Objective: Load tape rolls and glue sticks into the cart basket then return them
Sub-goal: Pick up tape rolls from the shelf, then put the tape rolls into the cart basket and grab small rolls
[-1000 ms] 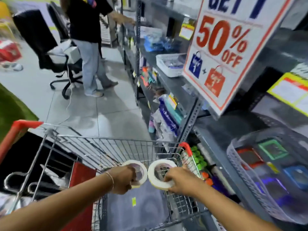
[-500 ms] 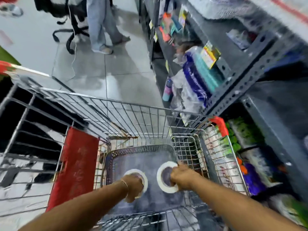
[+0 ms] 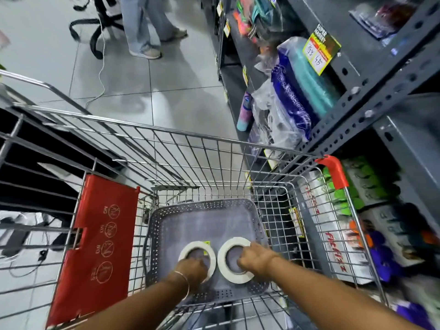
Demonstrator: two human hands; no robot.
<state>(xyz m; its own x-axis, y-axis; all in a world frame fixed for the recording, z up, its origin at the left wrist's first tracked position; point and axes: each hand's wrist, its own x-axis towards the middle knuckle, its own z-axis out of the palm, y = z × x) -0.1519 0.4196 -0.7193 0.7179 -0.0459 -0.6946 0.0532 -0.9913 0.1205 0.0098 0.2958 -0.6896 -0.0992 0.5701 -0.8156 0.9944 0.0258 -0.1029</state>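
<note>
Left hand (image 3: 193,270) down in the grey perforated basket (image 3: 156,236), fingers curled over the six o'clock rim of the left tape roll (image 3: 197,256), thin bangle at the wrist. Right hand (image 3: 253,259) closed on the three o'clock side of the right tape roll (image 3: 234,260), fingertips dipping into its core. Both rolls flat on the basket floor, side by side and almost touching, in the six o'clock half of the basket. Basket seated inside the wire cart (image 3: 214,148). Red child-seat flap (image 3: 95,246) at nine o'clock of the basket, red corner cap (image 3: 333,170) at two o'clock. Grey shelving (image 3: 371,91) with packaged goods from one to three o'clock. Standing person's legs (image 3: 142,22) and chair base (image 3: 95,25) on the tiled floor toward eleven o'clock.
</note>
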